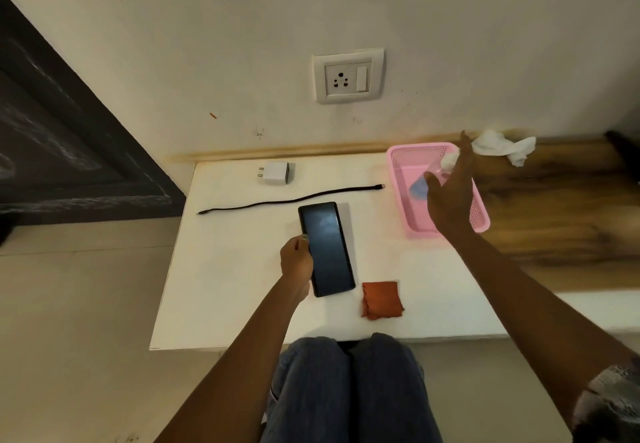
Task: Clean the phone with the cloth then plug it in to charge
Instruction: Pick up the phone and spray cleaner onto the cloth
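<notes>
A black phone (326, 248) lies screen up on the white table (225, 286). My left hand (296, 258) grips its left edge, thumb on the screen rim. An orange cloth (381, 299) lies folded just right of the phone's near end. My right hand (450, 193) hovers over the pink basket (481, 214), fingers spread around a clear spray bottle (438, 174) with a blue label; whether it grips the bottle is unclear. A white charger adapter (276, 173) and a black cable (291, 200) lie beyond the phone. A wall socket (348, 77) sits above.
A crumpled white tissue (502, 149) lies on the wooden counter (554, 207) right of the basket. A dark door panel (62, 151) stands at the left. My knees in blue jeans (346, 390) sit under the table's near edge.
</notes>
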The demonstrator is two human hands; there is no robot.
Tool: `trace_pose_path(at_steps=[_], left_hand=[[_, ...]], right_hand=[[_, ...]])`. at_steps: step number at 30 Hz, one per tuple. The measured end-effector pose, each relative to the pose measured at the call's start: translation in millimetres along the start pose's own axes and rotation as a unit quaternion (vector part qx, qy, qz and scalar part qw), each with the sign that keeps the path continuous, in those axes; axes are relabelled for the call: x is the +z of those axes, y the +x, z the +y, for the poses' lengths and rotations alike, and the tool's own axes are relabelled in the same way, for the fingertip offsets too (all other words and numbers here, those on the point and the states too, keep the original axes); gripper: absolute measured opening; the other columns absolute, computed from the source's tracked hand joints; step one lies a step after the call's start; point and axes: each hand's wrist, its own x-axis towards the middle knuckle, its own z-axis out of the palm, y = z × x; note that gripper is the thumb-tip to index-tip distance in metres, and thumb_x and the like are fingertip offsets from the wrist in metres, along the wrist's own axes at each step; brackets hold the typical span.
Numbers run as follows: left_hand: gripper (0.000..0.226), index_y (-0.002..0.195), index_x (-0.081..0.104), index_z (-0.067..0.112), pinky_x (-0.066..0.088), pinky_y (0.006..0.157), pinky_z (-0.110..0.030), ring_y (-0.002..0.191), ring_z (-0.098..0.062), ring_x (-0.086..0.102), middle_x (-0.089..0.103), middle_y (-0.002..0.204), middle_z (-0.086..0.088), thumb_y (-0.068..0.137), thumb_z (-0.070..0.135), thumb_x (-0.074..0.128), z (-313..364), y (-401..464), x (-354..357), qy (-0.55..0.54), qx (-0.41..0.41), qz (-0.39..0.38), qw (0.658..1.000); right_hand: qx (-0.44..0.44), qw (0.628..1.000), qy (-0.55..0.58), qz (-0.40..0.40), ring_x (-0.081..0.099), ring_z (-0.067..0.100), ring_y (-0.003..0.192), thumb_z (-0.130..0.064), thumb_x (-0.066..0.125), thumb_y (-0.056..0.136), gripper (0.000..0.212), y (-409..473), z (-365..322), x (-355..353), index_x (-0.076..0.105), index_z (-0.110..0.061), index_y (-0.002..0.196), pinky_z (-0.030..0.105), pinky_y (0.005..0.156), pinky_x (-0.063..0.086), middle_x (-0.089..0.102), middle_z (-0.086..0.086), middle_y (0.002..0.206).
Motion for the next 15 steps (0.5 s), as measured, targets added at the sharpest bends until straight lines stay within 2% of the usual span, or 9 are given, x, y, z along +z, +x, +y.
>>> trace_pose_path(at_steps=[2, 5, 7, 10, 13, 15], left_hand=[[0.017, 0.087, 0.049, 0.011, 0.033, 0.068, -0.037, 0.08, -0.024, 0.035, 0.043, 0.089, -0.013, 0.098, 0.016, 0.036, 2, -10, -9, -0.002, 0.009, -0.014, 1.0], [0.023, 0.095, 0.057, 0.009, 0.048, 0.077, -0.042, 0.092, -0.027, 0.054, 0.059, 0.098, -0.012, 0.101, 0.022, 0.039, 5, -34, -30, -0.061, -0.002, -0.056, 0.997], [0.024, 0.102, 0.06, 0.014, 0.053, 0.076, -0.043, 0.1, -0.025, 0.059, 0.063, 0.105, -0.007, 0.102, 0.025, 0.039, 7, -51, -44, -0.12, -0.011, -0.105, 0.987], [0.029, 0.111, 0.061, 0.013, 0.054, 0.072, -0.04, 0.1, -0.023, 0.06, 0.064, 0.104, -0.005, 0.102, 0.029, 0.039, 10, -80, -66, -0.197, -0.024, -0.164, 0.966], [0.037, 0.12, 0.059, 0.011, 0.056, 0.07, -0.036, 0.108, -0.027, 0.061, 0.065, 0.117, -0.01, 0.1, 0.036, 0.04, 13, -110, -84, -0.259, -0.048, -0.196, 0.945], [0.039, 0.118, 0.061, 0.011, 0.057, 0.067, -0.034, 0.101, -0.026, 0.065, 0.069, 0.113, -0.012, 0.098, 0.039, 0.043, 14, -134, -95, -0.297, -0.055, -0.209, 0.93]], right_hand=[[-0.005, 1.0, 0.008, -0.01, 0.04, 0.024, 0.131, -0.007, 0.063, 0.087, 0.075, -17, -8, -8, 0.018, -0.014, 0.147, 0.022, 0.105, 0.03, 0.036, 0.009, 0.147], [0.022, 0.999, 0.03, -0.031, 0.048, 0.026, 0.122, -0.013, 0.065, 0.087, 0.076, -48, -32, -23, 0.018, -0.018, 0.146, 0.037, 0.101, 0.042, 0.043, 0.011, 0.139], [0.02, 0.997, 0.067, -0.032, 0.052, 0.024, 0.115, -0.011, 0.067, 0.085, 0.076, -68, -51, -34, 0.02, -0.018, 0.144, 0.039, 0.095, 0.048, 0.043, 0.011, 0.136], [-0.002, 0.99, 0.135, -0.045, 0.054, 0.017, 0.107, -0.004, 0.067, 0.083, 0.075, -100, -80, -49, 0.021, -0.017, 0.142, 0.041, 0.091, 0.052, 0.04, 0.011, 0.139], [-0.009, 0.981, 0.186, -0.058, 0.055, 0.015, 0.106, -0.003, 0.067, 0.084, 0.072, -127, -107, -63, 0.023, -0.015, 0.14, 0.038, 0.091, 0.051, 0.041, 0.003, 0.134], [-0.006, 0.974, 0.213, -0.075, 0.057, 0.013, 0.102, -0.004, 0.066, 0.084, 0.07, -144, -124, -73, 0.025, -0.016, 0.139, 0.031, 0.087, 0.052, 0.042, -0.006, 0.127]])
